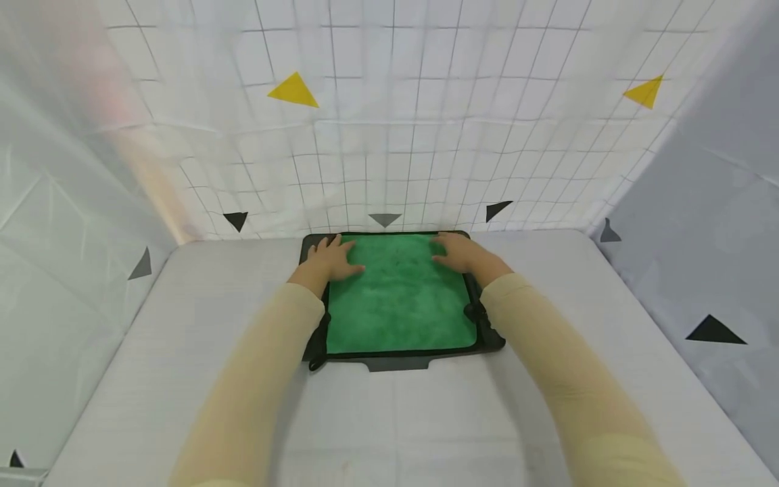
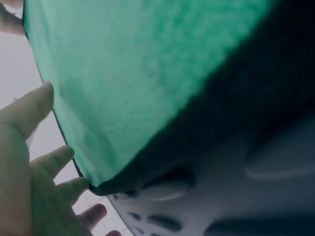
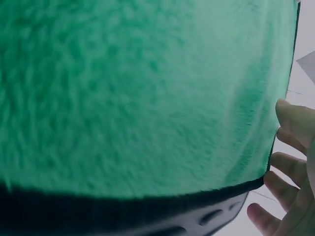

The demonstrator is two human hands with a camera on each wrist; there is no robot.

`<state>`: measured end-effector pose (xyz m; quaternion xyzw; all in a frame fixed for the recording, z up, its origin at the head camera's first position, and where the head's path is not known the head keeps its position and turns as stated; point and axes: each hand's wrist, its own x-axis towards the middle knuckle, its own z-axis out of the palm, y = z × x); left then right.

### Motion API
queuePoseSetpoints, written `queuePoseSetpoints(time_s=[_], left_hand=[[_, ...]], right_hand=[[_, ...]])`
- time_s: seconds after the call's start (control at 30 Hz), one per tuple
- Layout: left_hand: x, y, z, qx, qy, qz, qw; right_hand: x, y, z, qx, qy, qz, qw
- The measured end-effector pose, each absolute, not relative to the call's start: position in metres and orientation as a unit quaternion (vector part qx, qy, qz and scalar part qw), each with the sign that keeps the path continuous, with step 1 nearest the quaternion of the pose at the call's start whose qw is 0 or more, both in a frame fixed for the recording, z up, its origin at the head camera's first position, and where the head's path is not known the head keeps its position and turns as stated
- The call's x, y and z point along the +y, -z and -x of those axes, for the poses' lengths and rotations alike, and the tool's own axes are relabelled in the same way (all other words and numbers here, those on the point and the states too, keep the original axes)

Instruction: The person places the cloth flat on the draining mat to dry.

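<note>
A plush green cloth (image 1: 398, 297) with a dark border lies spread flat over a black plastic board (image 1: 398, 364). My left hand (image 1: 331, 260) rests at the cloth's far left corner, its fingers spread; in the left wrist view the fingertips (image 2: 66, 153) are right at the cloth's edge. At the far right corner is my right hand (image 1: 464, 251), fingers loosely bent over the cloth. The right wrist view shows those fingers (image 3: 290, 167) along the cloth's dark border. Neither hand grips anything.
The board stands on a white-covered table (image 1: 395, 419) close to a white gridded sheet (image 1: 389, 162) at the back. Dark knob-like parts (image 1: 473, 312) and a small black loop (image 1: 316, 364) show beside the cloth. Pale sheets (image 1: 700, 223) hang at both sides.
</note>
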<state>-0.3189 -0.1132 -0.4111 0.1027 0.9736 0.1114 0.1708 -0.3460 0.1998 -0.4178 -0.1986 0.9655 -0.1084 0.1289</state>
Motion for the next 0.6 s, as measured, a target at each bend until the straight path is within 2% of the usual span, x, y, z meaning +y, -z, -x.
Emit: queuePoseSetpoints(time_s=[0.27,0.6], left_hand=[[-0.1187,0.4177,0.3201,0.967,-0.132,-0.08,0.203],[-0.1203,0.4146,0.3221,0.964,-0.136,-0.075,0.217]], right_hand=[[0.2002,0.4245,0.3474,0.962,0.122,0.178,0.169],[0.2024,0.4245,0.3501,0.962,0.126,0.16,0.182]])
